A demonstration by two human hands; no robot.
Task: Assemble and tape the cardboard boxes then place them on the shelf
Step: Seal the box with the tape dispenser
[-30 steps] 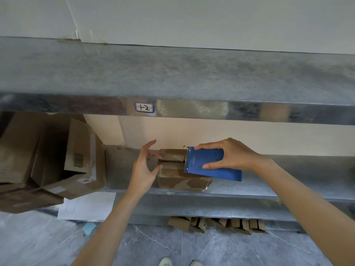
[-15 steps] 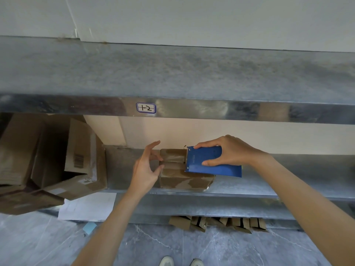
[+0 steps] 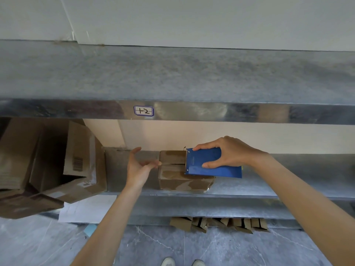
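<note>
head cam, only view here. the small cardboard box (image 3: 173, 158) sat on the middle shelf (image 3: 269, 181), near its front edge and roughly mid-length, with tape already shiny across the top and front. its flap seam ran left to right, so the two hands sat pretty much at opposite ends of that line.

the right hand (image 3: 228, 152) came in palm down from the right, thumb on the near side and fingers curled over the far edge, wrapped around a blue tape dispenser (image 3: 213, 166) lying flat over the right half of the box top. the left hand (image 3: 138, 167) was spread, thumb up, fingertips just touching the box's left edge at the seam. couldn't tell if it was pinning a tape end there.

my guess is the next pull went along that seam, left hand bracing. bigger cardboard boxes (image 3: 48, 160) were piled at the shelf's left end.
</note>
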